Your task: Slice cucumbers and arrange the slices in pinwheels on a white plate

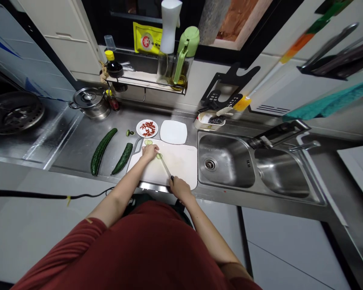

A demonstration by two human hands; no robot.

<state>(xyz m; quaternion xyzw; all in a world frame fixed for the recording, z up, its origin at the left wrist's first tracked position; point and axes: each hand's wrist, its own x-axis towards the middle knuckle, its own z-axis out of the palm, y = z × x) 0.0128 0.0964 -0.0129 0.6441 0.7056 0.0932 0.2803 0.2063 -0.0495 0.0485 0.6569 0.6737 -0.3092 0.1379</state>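
On the white cutting board (181,165), my right hand (180,188) is closed round the dark handle of a knife (166,166). The blade points up and left, its tip beside a pale green cucumber slice (159,156). My left hand (150,152) rests on the board left of the blade, fingers bent and pressed together; what lies under them is too small to make out. More cucumber slices (148,142) lie at the board's upper left. A whole cucumber (103,151) and a shorter cut cucumber (122,158) are on the steel counter to the left.
Behind the board are a plate with red pieces (147,129), a white plate (173,132) and small green ends (130,132). A double sink (226,161) adjoins the board's right. A steel pot (90,103) stands back left; a bottle shelf (145,78) hangs above.
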